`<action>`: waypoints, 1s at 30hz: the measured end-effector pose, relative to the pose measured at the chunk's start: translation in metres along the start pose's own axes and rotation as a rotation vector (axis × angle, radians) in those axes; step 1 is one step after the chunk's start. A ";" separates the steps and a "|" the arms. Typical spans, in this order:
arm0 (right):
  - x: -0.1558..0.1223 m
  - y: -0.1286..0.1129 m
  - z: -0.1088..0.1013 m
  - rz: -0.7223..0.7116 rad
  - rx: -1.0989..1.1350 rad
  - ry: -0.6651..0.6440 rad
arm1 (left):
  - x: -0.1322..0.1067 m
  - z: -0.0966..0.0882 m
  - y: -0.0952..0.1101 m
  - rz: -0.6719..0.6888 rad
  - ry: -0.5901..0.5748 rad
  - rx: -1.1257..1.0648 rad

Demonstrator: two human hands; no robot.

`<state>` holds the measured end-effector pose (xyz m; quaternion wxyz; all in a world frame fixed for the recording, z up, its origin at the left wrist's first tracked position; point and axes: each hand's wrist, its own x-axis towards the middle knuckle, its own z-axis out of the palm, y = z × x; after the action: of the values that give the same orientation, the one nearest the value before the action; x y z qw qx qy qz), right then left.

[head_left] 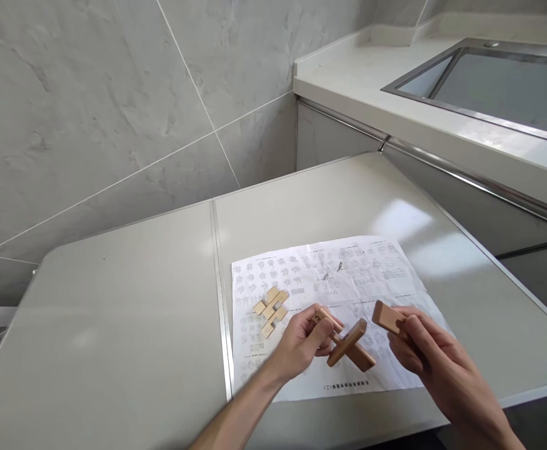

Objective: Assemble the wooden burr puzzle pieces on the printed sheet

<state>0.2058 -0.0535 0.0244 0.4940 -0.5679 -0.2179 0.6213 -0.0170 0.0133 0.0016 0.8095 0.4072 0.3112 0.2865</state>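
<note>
I see my left hand (301,340) closed around one end of a crossed pair of wooden puzzle bars (348,347), holding it just above the instruction sheet (348,269). My right hand (430,356) pinches a single notched wooden bar (388,317) between thumb and fingers, just beside the crossed pair but not touching it. A small group of loose wooden puzzle pieces (271,308) lies on the left part of the sheet, near my left hand. The sheet lies flat on the grey desk (114,325). Behind the desk on the right there is a counter with a steel sink (489,81).
</note>
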 end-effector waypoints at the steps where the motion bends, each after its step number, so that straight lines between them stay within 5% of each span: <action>1: 0.001 0.002 -0.002 0.004 0.015 -0.006 | 0.000 0.000 0.000 0.006 0.001 0.002; 17: -0.005 0.002 0.031 0.098 -0.009 -0.294 | -0.002 -0.001 0.003 -0.025 0.012 0.159; 30: -0.003 0.005 0.027 0.144 -0.115 -0.399 | -0.002 -0.001 0.005 -0.018 0.014 0.160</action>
<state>0.1789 -0.0501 0.0282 0.3621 -0.4750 -0.3052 0.7417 -0.0200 0.0151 0.0058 0.7747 0.4659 0.3423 0.2560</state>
